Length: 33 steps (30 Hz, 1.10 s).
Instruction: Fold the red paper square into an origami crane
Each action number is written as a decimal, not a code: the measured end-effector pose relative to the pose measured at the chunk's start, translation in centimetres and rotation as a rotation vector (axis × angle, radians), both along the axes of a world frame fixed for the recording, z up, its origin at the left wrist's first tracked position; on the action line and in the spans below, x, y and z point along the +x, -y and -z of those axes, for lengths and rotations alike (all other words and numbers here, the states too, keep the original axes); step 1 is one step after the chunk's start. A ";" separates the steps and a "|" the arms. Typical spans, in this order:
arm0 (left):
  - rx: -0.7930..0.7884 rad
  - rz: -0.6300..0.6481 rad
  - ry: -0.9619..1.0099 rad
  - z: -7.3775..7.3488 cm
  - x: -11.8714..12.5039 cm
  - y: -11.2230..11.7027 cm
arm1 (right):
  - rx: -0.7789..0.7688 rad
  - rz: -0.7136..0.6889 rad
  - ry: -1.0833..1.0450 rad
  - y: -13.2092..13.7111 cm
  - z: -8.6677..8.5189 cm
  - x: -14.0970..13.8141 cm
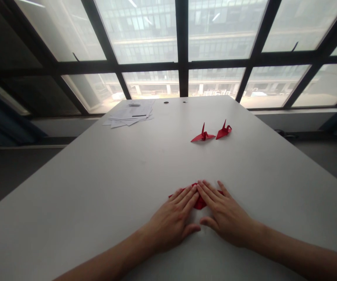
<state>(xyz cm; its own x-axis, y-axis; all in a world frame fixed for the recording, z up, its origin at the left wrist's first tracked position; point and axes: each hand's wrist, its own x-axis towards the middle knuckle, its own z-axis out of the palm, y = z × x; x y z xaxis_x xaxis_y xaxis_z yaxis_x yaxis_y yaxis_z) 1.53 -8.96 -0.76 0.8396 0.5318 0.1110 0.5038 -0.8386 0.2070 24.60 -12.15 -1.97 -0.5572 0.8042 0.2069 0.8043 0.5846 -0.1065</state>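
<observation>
A folded piece of red paper (200,203) lies flat on the white table, mostly covered by my hands. My left hand (178,216) rests flat on its left part, fingers stretched out and pointing up and to the right. Over the right part lies my right hand (224,212), also flat, with its little finger spread away from the others. The fingertips of both hands meet near the paper's top point. Both thumbs point inward below the paper, close to each other. Most of the paper's folds are hidden under the fingers.
Two red origami cranes, a left one (203,136) and a right one (223,132), stand farther back on the white table (112,175). Several sheets of white paper (130,115) lie at the far left with a dark pen-like item (139,115). Large windows (153,31) rise behind.
</observation>
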 end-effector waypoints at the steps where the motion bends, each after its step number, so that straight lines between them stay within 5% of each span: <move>1: 0.012 -0.007 -0.008 0.0 -0.2 0.0 | -0.001 -0.003 -0.002 0.0 0.2 0.0; 10: 0.052 -0.094 -0.103 0.5 -1.6 0.0 | 0.003 0.043 0.001 0.1 -0.1 -0.1; 17: 0.059 -0.119 -0.141 0.4 -1.3 0.3 | -0.048 -0.107 0.009 0.6 -1.0 -0.7; 24: 0.128 -0.339 -0.137 1.9 -3.1 0.3 | -0.142 -0.092 -0.044 0.6 -0.3 -0.3; 28: 0.119 -0.408 0.000 1.2 -2.7 -1.1 | -0.171 -0.088 -0.096 0.4 -0.2 -0.4; 33: 0.040 -0.314 0.157 -0.1 -1.8 -2.7 | -0.090 0.026 -0.243 -0.5 -0.2 -0.3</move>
<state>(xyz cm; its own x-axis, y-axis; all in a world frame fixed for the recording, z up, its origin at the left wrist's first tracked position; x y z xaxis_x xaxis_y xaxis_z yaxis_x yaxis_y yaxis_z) -0.25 -6.22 -0.70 0.6069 0.7539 0.2514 0.7030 -0.6568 0.2727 24.34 -11.68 -1.80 -0.4785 0.8390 0.2591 0.7636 0.5432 -0.3490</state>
